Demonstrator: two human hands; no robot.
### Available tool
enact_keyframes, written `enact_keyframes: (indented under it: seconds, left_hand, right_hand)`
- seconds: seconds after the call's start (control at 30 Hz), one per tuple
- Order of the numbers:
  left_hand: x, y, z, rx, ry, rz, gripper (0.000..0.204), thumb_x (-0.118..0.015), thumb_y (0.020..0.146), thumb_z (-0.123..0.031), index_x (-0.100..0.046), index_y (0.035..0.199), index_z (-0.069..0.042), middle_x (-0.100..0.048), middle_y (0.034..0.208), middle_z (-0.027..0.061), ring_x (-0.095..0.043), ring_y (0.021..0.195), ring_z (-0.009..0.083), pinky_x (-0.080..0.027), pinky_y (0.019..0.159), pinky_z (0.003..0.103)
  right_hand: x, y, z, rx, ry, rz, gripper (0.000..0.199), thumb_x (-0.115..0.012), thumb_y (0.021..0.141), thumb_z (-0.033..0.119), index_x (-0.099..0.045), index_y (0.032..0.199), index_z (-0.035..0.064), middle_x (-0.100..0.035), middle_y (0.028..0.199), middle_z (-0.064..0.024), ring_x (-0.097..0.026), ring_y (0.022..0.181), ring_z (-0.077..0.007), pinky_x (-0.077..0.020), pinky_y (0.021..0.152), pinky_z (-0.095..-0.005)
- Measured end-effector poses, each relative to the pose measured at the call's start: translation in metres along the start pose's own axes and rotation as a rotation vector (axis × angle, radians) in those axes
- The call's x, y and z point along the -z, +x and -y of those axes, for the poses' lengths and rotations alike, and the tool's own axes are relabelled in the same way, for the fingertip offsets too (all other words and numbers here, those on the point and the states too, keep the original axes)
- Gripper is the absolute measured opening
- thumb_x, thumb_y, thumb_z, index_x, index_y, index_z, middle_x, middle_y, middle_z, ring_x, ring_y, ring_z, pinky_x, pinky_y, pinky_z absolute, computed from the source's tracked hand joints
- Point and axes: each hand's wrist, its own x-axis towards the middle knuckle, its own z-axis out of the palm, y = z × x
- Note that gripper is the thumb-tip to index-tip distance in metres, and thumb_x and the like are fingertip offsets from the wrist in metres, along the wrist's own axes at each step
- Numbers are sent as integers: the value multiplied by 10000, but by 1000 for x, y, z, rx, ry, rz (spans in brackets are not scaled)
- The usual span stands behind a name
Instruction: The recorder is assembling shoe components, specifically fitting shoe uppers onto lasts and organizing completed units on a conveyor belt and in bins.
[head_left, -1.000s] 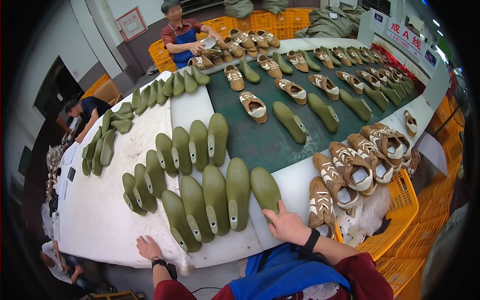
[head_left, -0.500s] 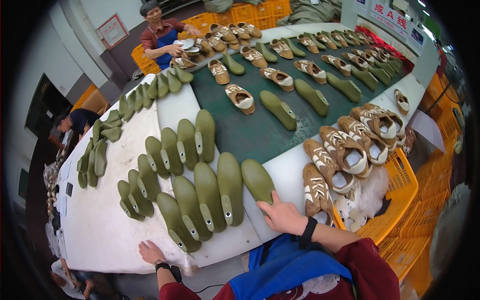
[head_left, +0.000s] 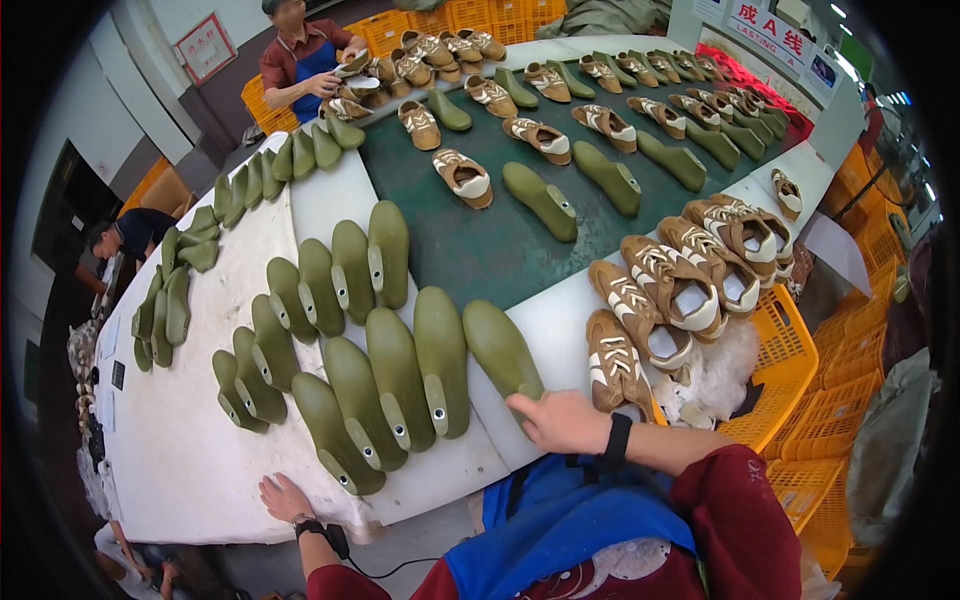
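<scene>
Both hands are resting at the near edge of the white bench (head_left: 190, 470). The right hand (head_left: 565, 420) is closing its fingers over the heel end of an olive-green shoe form (head_left: 500, 350), gripping it; this form is lying with its long axis running away from the hand and slightly to the left, toe end pointing toward the green belt (head_left: 480, 250). The left hand (head_left: 285, 497) is lying open and flat on the bench edge, holding nothing, just below the nearest row of green forms (head_left: 390, 385), whose heels are pointing back toward it. The right hand is clearly the nearer one to the gripped form; the left is well apart from it, across the row. Just right of the right hand, a brown and white sneaker (head_left: 615, 365) is sitting beside the form, with more sneakers (head_left: 690, 270) beyond it and an orange crate (head_left: 780, 360) further right. Beyond both hands, more forms and sneakers are lying crosswise on the belt. At the far end, another person (head_left: 300, 60) is handling a shoe.
</scene>
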Motion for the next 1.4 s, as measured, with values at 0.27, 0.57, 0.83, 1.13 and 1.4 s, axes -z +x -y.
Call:
enact_keyframes:
  seconds: [0.27,0.57,0.83,1.13,1.4]
  left_hand:
    - [-1,2,4,4,-13,26,447,-412,879,-376,-487,1213,-88,-427,1311,100,-388,1195,306,-314,953,455]
    - [2,-1,5,45,0,34,458,-410,883,-379,-454,1239,-93,-392,1340,86,-346,1222,324,-287,970,503]
    - [4,-4,2,51,-14,43,445,-420,883,-352,-451,1232,-78,-389,1336,87,-326,1236,301,-276,981,498]
    - [6,0,4,72,7,18,423,-418,885,-337,-460,1216,-75,-397,1326,86,-326,1237,297,-280,979,496]
    - [-71,18,37,-372,-84,-280,432,-431,890,-337,-499,1167,-13,-521,1172,181,-504,1052,330,-410,889,405]
  right_hand:
    - [67,35,-37,-165,936,94,196,-552,813,226,-462,982,182,-490,711,-7,-426,478,-135,-324,412,-270]
    - [87,193,-61,-82,562,43,266,-559,777,208,-454,1015,153,-549,746,-65,-549,640,-168,-434,519,-302]
    - [-9,260,-66,-48,-268,49,400,-511,776,216,-421,1166,213,-618,915,-166,-597,864,-326,-461,756,-423]
    - [-10,277,-57,-119,-196,-9,380,-512,776,230,-449,1151,219,-625,922,-152,-598,871,-316,-464,766,-411]
    - [78,200,-30,241,-247,159,459,-533,729,275,-515,1165,134,-608,1003,-143,-579,928,-309,-467,748,-421]
